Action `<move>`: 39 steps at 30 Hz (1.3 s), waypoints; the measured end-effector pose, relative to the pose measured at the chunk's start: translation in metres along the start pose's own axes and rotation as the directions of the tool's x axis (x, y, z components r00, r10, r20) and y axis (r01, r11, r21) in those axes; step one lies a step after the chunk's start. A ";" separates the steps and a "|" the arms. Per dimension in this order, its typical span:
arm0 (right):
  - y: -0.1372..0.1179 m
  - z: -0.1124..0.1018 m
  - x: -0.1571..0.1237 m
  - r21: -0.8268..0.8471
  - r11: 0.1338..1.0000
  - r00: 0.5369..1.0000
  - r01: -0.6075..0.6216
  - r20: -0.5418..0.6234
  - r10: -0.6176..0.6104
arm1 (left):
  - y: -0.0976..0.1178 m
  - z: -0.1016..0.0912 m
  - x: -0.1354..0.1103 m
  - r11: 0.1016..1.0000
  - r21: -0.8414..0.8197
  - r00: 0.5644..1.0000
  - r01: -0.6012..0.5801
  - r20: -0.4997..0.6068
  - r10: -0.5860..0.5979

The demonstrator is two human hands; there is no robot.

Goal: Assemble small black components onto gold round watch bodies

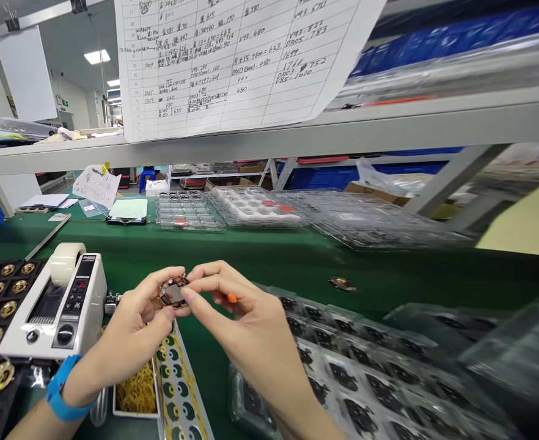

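A: Where is the small round part?
B: Up above the green counter, between the two hands. The left hand pinches it by the rim, thumb below and fingers above, and the right hand pinches its right edge with thumb and forefinger.
A: What's that bit of orange?
B: It shows by the right hand's curled fingers. I can't tell what it belongs to.
A: Any writing to read?
B: Plenty on the paper sheet overhead, all by hand. In its right column I read "V93: 827", "DA05: 783" and "V85: 1010"; further left, "8+15+600=623". The row labels include "DA05" and "DA03".
A: And the white machine?
B: That's a tape dispenser, with a roll on top and a red "36" on its display. The print above the display is too small to read. A note at the back has handwriting too, also beyond me.
A: What lies nearest the hands?
B: Below the left wrist, which wears a blue band, a white box of yellow strips, with a sheet of ring cut-outs just beside it. Right of them, clear trays hold dark parts. Another round part lies alone beyond those trays.
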State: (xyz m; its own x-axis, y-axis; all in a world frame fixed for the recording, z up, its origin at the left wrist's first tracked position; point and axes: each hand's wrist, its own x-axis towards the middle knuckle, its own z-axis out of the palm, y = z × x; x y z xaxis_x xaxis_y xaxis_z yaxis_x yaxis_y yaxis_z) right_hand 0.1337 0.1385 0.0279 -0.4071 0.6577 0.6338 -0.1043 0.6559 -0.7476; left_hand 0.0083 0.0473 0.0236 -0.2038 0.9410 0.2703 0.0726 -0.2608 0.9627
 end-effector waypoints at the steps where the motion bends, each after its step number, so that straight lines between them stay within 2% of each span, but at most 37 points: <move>1: 0.000 0.001 -0.001 -0.024 1.000 1.000 0.014 -0.014 -0.015 | -0.001 0.001 0.000 1.000 0.002 1.000 -0.010 -0.010 0.011; 8: 0.003 0.010 -0.008 -0.192 0.969 0.981 0.155 -0.089 -0.175 | -0.008 0.010 0.003 0.990 0.117 0.975 -0.076 -0.197 0.098; 12: 0.006 0.014 -0.011 -0.249 0.944 0.968 0.217 -0.070 -0.241 | -0.010 0.013 0.006 0.988 0.111 0.958 -0.108 -0.255 0.134; 15: 0.009 0.016 -0.012 -0.275 0.927 0.954 0.253 -0.089 -0.287 | -0.010 0.013 0.007 0.993 0.066 0.951 -0.100 -0.288 0.115; 18: 0.010 0.017 -0.009 -0.262 0.937 0.956 0.232 -0.115 -0.269 | -0.011 0.013 0.007 0.993 -0.041 0.957 -0.108 -0.276 0.093; 22: 0.011 0.014 -0.002 -0.177 0.965 0.981 0.191 -0.001 -0.194 | -0.015 0.012 0.008 0.989 -0.088 0.969 -0.116 -0.229 0.094; 25: 0.014 0.012 0.001 -0.166 0.962 0.976 0.218 0.032 -0.216 | -0.017 0.009 0.011 0.997 0.008 0.978 -0.078 -0.193 0.078; 27: 0.017 0.011 0.002 -0.218 0.939 0.964 0.266 0.042 -0.263 | -0.016 0.005 0.013 0.978 0.190 0.979 -0.082 -0.167 0.115; 30: 0.017 0.012 0.000 -0.337 0.870 0.929 0.360 0.047 -0.367 | -0.011 -0.001 0.014 0.873 0.467 0.945 -0.141 -0.199 0.259; 32: 0.014 0.012 -0.004 -0.388 0.829 0.904 0.403 0.026 -0.428 | -0.007 -0.002 0.014 0.849 0.505 0.911 -0.155 -0.259 0.321; 34: 0.009 0.011 -0.009 -0.425 0.786 0.865 0.449 -0.013 -0.502 | -0.004 -0.001 0.013 0.899 0.419 0.901 -0.126 -0.331 0.280; 36: 0.004 0.010 -0.014 -0.497 0.705 0.800 0.506 -0.035 -0.599 | -0.001 0.001 0.011 0.957 0.279 0.900 -0.078 -0.393 0.188; 39: 0.003 0.008 -0.019 -0.601 0.583 0.727 0.547 -0.005 -0.687 | 0.004 0.004 0.009 0.996 0.084 0.909 -0.036 -0.411 0.067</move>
State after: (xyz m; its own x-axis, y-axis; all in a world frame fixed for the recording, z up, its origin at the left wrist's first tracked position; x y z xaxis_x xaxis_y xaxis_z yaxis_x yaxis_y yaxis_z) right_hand 0.1340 0.1249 0.0121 -0.2199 0.0292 0.9751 0.2618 0.9646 0.0301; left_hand 0.0108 0.0556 0.0295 -0.5818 0.7491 0.3168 0.1619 -0.2751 0.9477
